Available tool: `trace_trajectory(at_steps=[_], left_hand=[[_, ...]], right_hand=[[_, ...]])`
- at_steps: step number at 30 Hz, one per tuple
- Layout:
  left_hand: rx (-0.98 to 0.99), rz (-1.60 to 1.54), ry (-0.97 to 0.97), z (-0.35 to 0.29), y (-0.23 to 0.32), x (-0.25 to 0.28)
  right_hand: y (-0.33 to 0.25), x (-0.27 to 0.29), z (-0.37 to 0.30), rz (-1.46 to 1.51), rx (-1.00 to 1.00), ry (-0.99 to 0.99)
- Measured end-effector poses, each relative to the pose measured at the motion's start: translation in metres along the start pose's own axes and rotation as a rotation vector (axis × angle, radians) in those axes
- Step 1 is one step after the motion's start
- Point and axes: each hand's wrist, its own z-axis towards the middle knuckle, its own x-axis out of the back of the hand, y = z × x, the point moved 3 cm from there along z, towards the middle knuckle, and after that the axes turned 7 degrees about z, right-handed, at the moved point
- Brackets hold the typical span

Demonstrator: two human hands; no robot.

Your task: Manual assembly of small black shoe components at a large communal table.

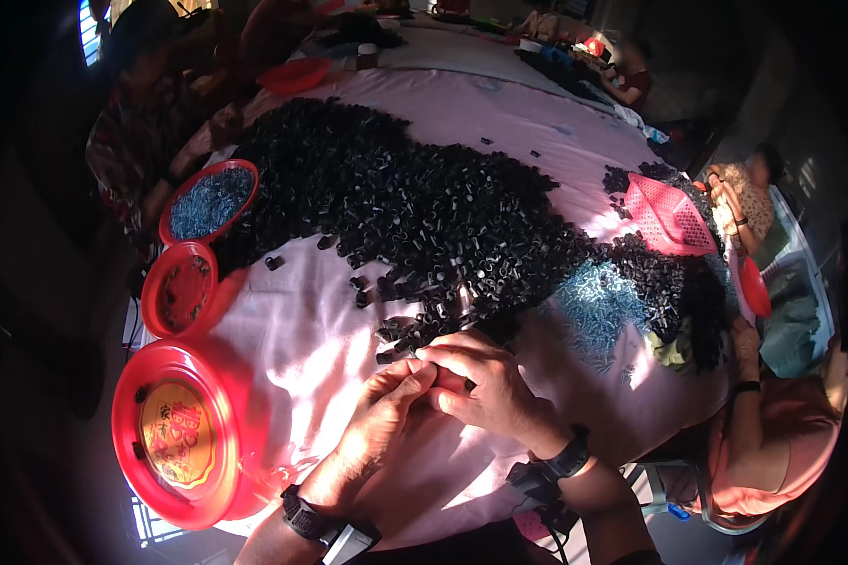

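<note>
pink perforated basket [693,232], person [784,452] in a coral top at right, bright window [90,34] upper left

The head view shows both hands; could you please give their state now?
Left hand: closed, apparently on a small dark piece, mostly hidden.
Right hand: closed, apparently on that same piece.

Dark piece [452,378] mostly hidden by fingers [449,357], forearms [605,497] cut off below, far pieces [563,73] too small to tell

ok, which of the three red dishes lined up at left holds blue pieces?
The far dish, heaped with small blue pieces; the middle dish holds dark bits, the near dish is yellow-centred.
</note>
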Motion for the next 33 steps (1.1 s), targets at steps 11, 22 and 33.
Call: trace_trajectory(at_steps=[11,22,33], left_hand=[[0.036,0.007,-0.098,-0.003,-0.005,0.007],[0.036,0.021,-0.084,-0.002,-0.006,0.007],[-0.030,-0.002,-0.047,-0.013,0.001,0.006]], right_hand=[[0.001,0.008,-0.002,-0.040,0.034,-0.037],[-0.002,0.008,-0.001,-0.080,0.158,-0.037],[-0.008,0.002,0.001,-0.100,0.229,0.040]])
